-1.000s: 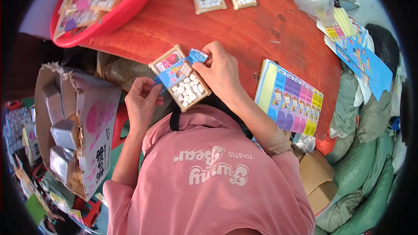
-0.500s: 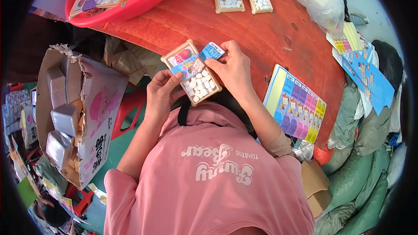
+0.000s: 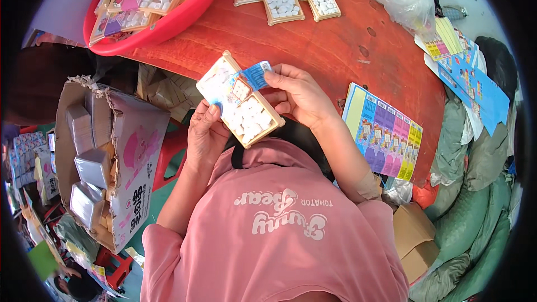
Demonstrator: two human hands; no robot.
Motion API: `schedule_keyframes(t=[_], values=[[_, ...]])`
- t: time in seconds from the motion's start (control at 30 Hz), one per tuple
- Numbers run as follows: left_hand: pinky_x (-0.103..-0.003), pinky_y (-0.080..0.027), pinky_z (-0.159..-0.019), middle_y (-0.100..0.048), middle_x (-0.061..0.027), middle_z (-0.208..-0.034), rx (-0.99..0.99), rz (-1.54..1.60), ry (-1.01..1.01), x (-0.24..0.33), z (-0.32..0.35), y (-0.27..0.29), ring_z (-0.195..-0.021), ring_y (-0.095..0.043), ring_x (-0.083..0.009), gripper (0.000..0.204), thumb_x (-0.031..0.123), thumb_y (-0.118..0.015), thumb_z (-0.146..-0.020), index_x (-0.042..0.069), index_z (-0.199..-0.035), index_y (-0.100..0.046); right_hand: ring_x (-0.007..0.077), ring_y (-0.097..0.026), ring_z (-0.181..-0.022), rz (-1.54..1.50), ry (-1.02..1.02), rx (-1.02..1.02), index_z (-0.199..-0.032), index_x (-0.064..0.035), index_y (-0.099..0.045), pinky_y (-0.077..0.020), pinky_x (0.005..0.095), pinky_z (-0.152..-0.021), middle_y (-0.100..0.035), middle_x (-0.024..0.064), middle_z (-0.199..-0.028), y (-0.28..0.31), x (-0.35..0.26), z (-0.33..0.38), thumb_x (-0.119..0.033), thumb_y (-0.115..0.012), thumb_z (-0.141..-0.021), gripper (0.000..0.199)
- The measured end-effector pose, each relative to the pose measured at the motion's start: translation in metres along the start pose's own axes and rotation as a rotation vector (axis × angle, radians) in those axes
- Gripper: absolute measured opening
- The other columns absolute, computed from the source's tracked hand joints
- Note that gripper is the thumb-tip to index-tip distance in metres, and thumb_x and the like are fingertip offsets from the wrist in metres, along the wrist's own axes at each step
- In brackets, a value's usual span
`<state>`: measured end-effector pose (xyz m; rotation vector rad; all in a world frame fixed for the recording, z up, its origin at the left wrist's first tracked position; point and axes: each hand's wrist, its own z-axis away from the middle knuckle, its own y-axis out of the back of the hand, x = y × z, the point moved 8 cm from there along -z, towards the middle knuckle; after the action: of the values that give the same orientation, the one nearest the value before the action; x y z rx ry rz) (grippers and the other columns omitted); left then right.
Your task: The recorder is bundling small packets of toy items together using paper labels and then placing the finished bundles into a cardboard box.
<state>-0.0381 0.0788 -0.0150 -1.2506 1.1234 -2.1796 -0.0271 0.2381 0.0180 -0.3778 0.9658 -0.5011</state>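
Note:
A flat rectangular cream-framed case (image 3: pixel 250 126) of white pellets is held tilted in front of my chest, and glare washes out much of its clear face. Around its middle lies a blue printed paper band (image 3: pixel 254 76), one end standing out past the case's right side. My left hand (image 3: pixel 204 128) grips the case by its left edge, thumb on top. My right hand (image 3: pixel 302 94) pinches the free end of the band between thumb and fingers; its other fingers curl beside the case.
Several similar banded cases (image 3: pixel 282 5) lie on the red table (image 3: pixel 330 45). More fill a red basin (image 3: pixel 168 28). Sheets of coloured bands (image 3: pixel 383 134) sit at the right, below a plastic bag of pellets (image 3: pixel 400 0). A carton (image 3: pixel 134 162) of clear-wrapped packs stands at left.
The case has tipped and looks larger, with stronger glare across it. My right hand has stayed on the band's end and turned slightly. The whole view has shifted a little.

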Motion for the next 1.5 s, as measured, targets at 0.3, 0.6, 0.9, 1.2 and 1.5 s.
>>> schedule_keyframes(t=[0.3, 0.6, 0.9, 1.2, 1.5], values=[[-0.042, -0.045, -0.096, -0.054, -0.0141, -0.120, -0.153, 0.190, 0.194, -0.010, 0.004, -0.022, -0.111, -0.054, -0.0266, 0.060, 0.020, -0.067, -0.080, 0.001, -0.129, -0.038, 0.0064, -0.059, -0.064, 0.123, -0.003, -0.041, -0.090, -0.0047, -0.060, -0.0360, 0.0163, -0.042, -0.062, 0.0017, -0.081, -0.029, 0.011, -0.004, -0.021, -0.061, -0.085, 0.017], [-0.030, -0.058, -0.058, -0.063, -0.0090, -0.090, 0.067, 0.472, 0.331, -0.035, 0.013, 0.012, -0.072, -0.066, -0.0195, 0.028, 0.028, -0.058, -0.087, 0.006, -0.105, -0.055, 0.0065, -0.054, -0.052, 0.438, 0.200, -0.102, -0.078, -0.0011, -0.061, -0.0363, 0.0200, -0.045, -0.059, 0.0022, -0.064, -0.063, 0.007, 0.000, -0.021, -0.067, -0.082, 0.021], [-0.021, -0.050, -0.044, -0.058, -0.0019, -0.075, 0.119, 0.022, 0.199, -0.021, 0.005, 0.006, -0.055, -0.059, -0.0107, 0.033, 0.039, -0.052, -0.091, 0.009, -0.106, -0.052, 0.0089, -0.055, -0.050, 0.373, 0.195, -0.049, -0.078, 0.0024, -0.058, -0.0419, 0.0223, -0.048, -0.058, 0.0041, -0.061, -0.060, 0.008, -0.002, -0.016, -0.067, -0.082, 0.021], [-0.025, -0.048, -0.087, -0.052, -0.0054, -0.111, 0.243, 0.174, 0.079, -0.017, 0.003, 0.000, -0.103, -0.053, -0.0131, 0.032, 0.032, -0.052, -0.092, 0.009, -0.114, -0.047, 0.0124, -0.058, -0.076, 0.633, 0.394, 0.043, -0.069, 0.0029, -0.060, -0.0459, 0.0267, -0.066, -0.059, 0.0099, -0.091, -0.065, -0.004, 0.001, -0.015, -0.072, -0.075, 0.023], [-0.029, -0.042, -0.096, -0.057, -0.0073, -0.111, -0.222, 0.331, 0.055, -0.012, -0.005, -0.003, -0.108, -0.054, -0.0194, 0.032, 0.031, -0.055, -0.089, 0.006, -0.108, -0.054, 0.0123, -0.056, -0.079, 0.678, 0.346, 0.072, -0.072, -0.0002, -0.055, -0.0460, 0.0282, -0.069, -0.060, 0.0074, -0.087, -0.059, 0.003, -0.004, -0.019, -0.077, -0.071, 0.029]])
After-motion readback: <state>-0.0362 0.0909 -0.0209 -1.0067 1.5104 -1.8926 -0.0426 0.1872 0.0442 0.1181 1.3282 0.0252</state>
